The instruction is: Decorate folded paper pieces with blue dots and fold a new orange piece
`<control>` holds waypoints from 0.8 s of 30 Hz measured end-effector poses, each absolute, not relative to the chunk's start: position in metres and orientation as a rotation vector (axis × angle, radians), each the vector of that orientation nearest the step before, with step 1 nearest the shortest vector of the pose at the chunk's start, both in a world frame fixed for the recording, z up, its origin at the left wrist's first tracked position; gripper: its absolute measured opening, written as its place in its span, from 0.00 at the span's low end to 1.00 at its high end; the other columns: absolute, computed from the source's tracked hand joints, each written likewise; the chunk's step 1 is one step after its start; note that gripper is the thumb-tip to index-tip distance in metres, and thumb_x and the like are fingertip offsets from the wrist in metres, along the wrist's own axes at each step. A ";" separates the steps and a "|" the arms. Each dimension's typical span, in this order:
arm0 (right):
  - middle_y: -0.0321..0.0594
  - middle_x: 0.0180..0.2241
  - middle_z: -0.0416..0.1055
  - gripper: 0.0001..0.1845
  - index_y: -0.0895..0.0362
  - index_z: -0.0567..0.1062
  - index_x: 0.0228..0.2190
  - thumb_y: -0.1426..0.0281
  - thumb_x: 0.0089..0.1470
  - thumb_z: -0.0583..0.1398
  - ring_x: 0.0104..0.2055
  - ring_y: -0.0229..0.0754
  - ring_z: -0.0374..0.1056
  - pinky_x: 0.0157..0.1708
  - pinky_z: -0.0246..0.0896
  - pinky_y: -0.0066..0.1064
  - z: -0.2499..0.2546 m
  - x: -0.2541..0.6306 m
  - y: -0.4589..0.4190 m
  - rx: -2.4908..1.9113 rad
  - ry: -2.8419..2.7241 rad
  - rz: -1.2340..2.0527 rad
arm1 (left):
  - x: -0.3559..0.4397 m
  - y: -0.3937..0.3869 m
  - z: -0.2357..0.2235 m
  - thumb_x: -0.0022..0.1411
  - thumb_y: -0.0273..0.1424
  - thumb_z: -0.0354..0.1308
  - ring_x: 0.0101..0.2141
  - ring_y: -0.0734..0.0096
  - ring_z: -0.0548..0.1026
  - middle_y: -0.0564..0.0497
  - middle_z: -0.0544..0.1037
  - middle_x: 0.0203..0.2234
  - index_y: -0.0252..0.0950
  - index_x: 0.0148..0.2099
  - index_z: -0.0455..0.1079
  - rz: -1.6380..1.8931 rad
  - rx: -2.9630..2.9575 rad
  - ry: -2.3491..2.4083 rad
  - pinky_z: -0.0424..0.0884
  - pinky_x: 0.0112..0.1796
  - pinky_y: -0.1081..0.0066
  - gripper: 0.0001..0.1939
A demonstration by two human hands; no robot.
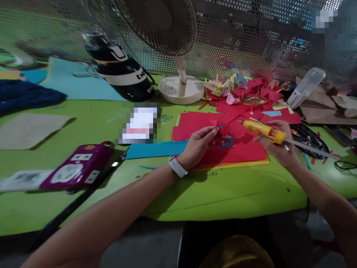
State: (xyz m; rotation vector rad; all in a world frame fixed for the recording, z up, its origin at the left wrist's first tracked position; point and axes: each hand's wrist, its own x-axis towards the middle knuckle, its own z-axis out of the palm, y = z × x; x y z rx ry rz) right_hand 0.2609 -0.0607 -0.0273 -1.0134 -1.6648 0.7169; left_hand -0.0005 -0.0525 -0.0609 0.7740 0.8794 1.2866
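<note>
L forearm bare, wht wrist strap w/ sm dk dots; R forearm bare too.

The black bottle, past the left hand and to its left, has a big white U near its top. Lower down, letters on a white band look like EN; the rest is hard to read. Marks on the purple case, left of that hand, are too blurry.

Yellow glue gun up in the right hand, nozzle pointing left; small red paper piece, blue-specked, pinched in the left hand!
</note>
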 end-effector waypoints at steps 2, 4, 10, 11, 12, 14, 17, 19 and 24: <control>0.36 0.40 0.65 0.24 0.49 0.64 0.45 0.62 0.50 0.68 0.36 0.40 0.69 0.32 0.70 0.34 -0.030 0.234 -0.062 -0.999 -1.702 0.808 | 0.000 -0.054 -0.060 0.48 0.41 0.75 0.34 0.70 0.80 0.50 0.83 0.35 0.37 0.38 0.79 1.282 0.786 0.882 0.77 0.36 0.71 0.18; 0.35 0.39 0.66 0.24 0.49 0.66 0.44 0.63 0.49 0.69 0.35 0.40 0.69 0.31 0.71 0.34 -0.034 0.223 -0.064 -0.989 -1.729 0.815 | 0.000 -0.055 -0.061 0.48 0.42 0.74 0.33 0.70 0.80 0.50 0.83 0.35 0.38 0.38 0.79 1.287 0.793 0.905 0.77 0.36 0.71 0.18; 0.32 0.35 0.66 0.24 0.46 0.67 0.45 0.65 0.48 0.70 0.33 0.39 0.69 0.30 0.71 0.33 -0.043 0.230 -0.069 -0.936 -1.770 0.814 | -0.001 -0.056 -0.062 0.48 0.43 0.74 0.32 0.72 0.79 0.52 0.83 0.35 0.39 0.39 0.80 1.285 0.806 0.941 0.76 0.35 0.73 0.18; 0.32 0.34 0.66 0.24 0.45 0.67 0.44 0.65 0.49 0.70 0.32 0.39 0.70 0.30 0.72 0.33 -0.043 0.231 -0.070 -0.936 -1.761 0.823 | -0.002 -0.057 -0.062 0.49 0.43 0.74 0.33 0.71 0.79 0.52 0.83 0.35 0.39 0.40 0.80 1.283 0.809 0.940 0.77 0.36 0.72 0.18; 0.32 0.34 0.66 0.24 0.46 0.67 0.44 0.64 0.48 0.71 0.32 0.39 0.70 0.29 0.72 0.33 -0.043 0.231 -0.070 -0.943 -1.754 0.823 | -0.002 -0.057 -0.061 0.49 0.43 0.74 0.34 0.70 0.80 0.52 0.83 0.36 0.39 0.40 0.80 1.283 0.813 0.941 0.77 0.37 0.71 0.18; 0.33 0.35 0.66 0.26 0.46 0.67 0.44 0.63 0.47 0.71 0.32 0.39 0.70 0.30 0.73 0.34 -0.044 0.230 -0.071 -0.961 -1.754 0.822 | -0.002 -0.058 -0.060 0.50 0.42 0.73 0.36 0.69 0.80 0.51 0.83 0.36 0.39 0.40 0.80 1.282 0.827 0.945 0.77 0.38 0.70 0.17; 0.33 0.37 0.66 0.27 0.48 0.68 0.45 0.63 0.46 0.72 0.33 0.38 0.70 0.30 0.73 0.35 -0.045 0.229 -0.071 -0.980 -1.748 0.811 | -0.001 -0.059 -0.058 0.51 0.42 0.73 0.37 0.69 0.80 0.52 0.83 0.36 0.39 0.40 0.80 1.278 0.846 0.947 0.77 0.39 0.70 0.16; 0.33 0.37 0.66 0.27 0.48 0.68 0.45 0.63 0.46 0.72 0.33 0.38 0.70 0.30 0.73 0.34 -0.045 0.228 -0.071 -0.965 -1.747 0.797 | -0.001 -0.059 -0.057 0.51 0.42 0.73 0.37 0.71 0.80 0.53 0.83 0.35 0.39 0.39 0.80 1.276 0.854 0.934 0.76 0.39 0.72 0.16; 0.34 0.36 0.65 0.24 0.48 0.69 0.43 0.60 0.47 0.72 0.32 0.38 0.67 0.29 0.72 0.34 -0.045 0.229 -0.068 -0.975 -1.793 0.605 | 0.000 -0.060 -0.055 0.50 0.44 0.72 0.36 0.69 0.80 0.52 0.83 0.35 0.39 0.39 0.80 1.270 0.878 0.942 0.77 0.40 0.70 0.18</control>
